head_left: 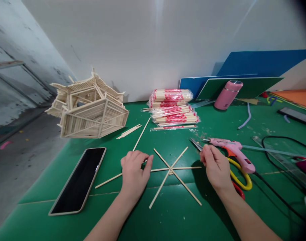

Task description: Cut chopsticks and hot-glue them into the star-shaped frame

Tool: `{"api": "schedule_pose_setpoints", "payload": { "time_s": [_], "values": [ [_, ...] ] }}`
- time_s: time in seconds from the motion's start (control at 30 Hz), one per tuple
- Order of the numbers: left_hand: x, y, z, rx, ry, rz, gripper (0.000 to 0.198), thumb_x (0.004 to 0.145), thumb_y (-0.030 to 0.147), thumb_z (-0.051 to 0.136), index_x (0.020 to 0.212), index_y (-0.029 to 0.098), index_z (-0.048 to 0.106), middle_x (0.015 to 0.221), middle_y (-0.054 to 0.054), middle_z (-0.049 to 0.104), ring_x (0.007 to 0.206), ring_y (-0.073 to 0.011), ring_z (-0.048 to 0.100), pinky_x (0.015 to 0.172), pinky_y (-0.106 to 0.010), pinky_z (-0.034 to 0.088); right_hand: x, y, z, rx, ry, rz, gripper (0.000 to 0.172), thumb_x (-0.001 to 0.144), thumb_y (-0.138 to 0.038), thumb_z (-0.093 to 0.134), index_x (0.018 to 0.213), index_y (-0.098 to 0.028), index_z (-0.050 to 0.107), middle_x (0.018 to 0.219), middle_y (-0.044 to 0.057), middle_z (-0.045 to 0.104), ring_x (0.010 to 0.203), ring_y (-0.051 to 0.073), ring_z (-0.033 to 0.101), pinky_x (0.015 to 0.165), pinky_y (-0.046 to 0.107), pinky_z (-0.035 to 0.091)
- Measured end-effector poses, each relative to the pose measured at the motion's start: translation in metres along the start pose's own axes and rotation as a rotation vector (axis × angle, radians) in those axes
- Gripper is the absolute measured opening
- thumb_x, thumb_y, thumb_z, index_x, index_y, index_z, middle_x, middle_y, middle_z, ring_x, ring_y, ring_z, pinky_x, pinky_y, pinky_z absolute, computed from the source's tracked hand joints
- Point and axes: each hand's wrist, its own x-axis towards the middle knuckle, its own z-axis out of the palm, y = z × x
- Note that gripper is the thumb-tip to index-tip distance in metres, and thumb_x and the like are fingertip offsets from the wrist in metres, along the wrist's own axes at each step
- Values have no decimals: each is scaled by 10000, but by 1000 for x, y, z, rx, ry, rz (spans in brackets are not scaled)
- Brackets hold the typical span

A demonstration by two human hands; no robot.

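Note:
Three thin wooden chopsticks (182,185) lie crossed like a star on the green table. My left hand (136,170) is beside the star with curled fingers on another chopstick (109,180); the fingers partly hide the contact. One more chopstick (142,134) runs out from beyond those fingers. A small wooden piece (171,173) sits under the crossing point. My right hand (215,165) is closed around the middle of a pair of scissors (245,183), their metal tips pointing up and left and their yellow and red handles behind the hand.
A pink glue gun (235,150) with a black cord lies at right. The phone (79,180) is at left, below a stick-built model house (95,113). Short sticks (129,131), wrapped chopstick packs (173,108) and a pink bottle (228,95) stand or lie farther back.

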Motion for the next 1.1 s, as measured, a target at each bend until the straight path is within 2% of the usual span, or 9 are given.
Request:
{"api": "schedule_pose_setpoints", "payload": {
  "time_s": [0.27,0.4,0.53,0.6,0.7,0.8,1.0,1.07,1.1],
  "values": [
    [0,-7,-14,22,-38,11,127,773,258,484,758,184,586,760,-36,602,774,-198,511,683,-339,362,8,5,2,129,299,-64,280,856,-362,384,655,-178,452,621,-24,458,539,92,411,521,243,347],
    [-9,15,-14,-94,-70,161,119,783,231,478,798,181,585,792,-41,586,801,-190,499,724,-361,353,22,-2,-14,259,477,-92,205,829,-299,407,654,-195,424,627,-33,450,516,91,404,481,239,326],
    [-12,45,-19,-298,-95,136,152,798,269,475,867,173,571,865,-60,565,848,-191,483,752,-362,361,28,-22,-36,360,578,-114,239,818,-263,382,585,-214,397,581,-36,390,491,99,393,432,234,288],
    [-10,60,-23,-442,-155,105,250,801,324,475,991,172,531,951,-72,546,909,-194,468,795,-360,361,21,-35,-38,218,428,-174,274,792,-260,453,522,-212,437,608,-11,449,619,140,485,529,273,376],
    [-3,81,-27,-648,-311,46,297,826,389,421,1024,186,508,975,-53,546,929,-182,471,833,-343,354,4,-52,-26,-152,-98,-278,83,749,-294,548,782,-238,600,942,33,547,888,209,518,756,362,423],
    [2,94,-25,-801,-398,-17,311,874,385,292,848,175,519,816,-21,542,778,-144,489,715,-277,392,-10,-60,-11,-231,-344,-436,401,787,-243,487,1185,-249,439,1209,70,442,1090,229,429,871,404,402],
    [0,92,-22,-797,-261,22,291,886,282,269,652,180,408,617,18,428,571,-100,403,551,-223,344,-18,-68,-14,-117,-505,-419,406,803,-218,479,1204,-266,434,1191,47,500,1117,198,445,876,328,440],
    [-2,86,-23,-659,-177,82,275,881,264,270,641,188,383,617,13,428,571,-107,397,557,-236,337,-15,-68,-20,-19,-466,-330,254,799,-240,496,1041,-274,565,1119,29,554,1062,202,496,826,314,470],
    [-3,82,-25,-581,-142,96,276,879,259,266,631,191,367,616,11,426,573,-112,394,559,-243,336,-12,-68,-23,48,-370,-270,169,808,-249,485,917,-267,614,1035,22,593,1000,196,534,791,312,483]
  ]
}}
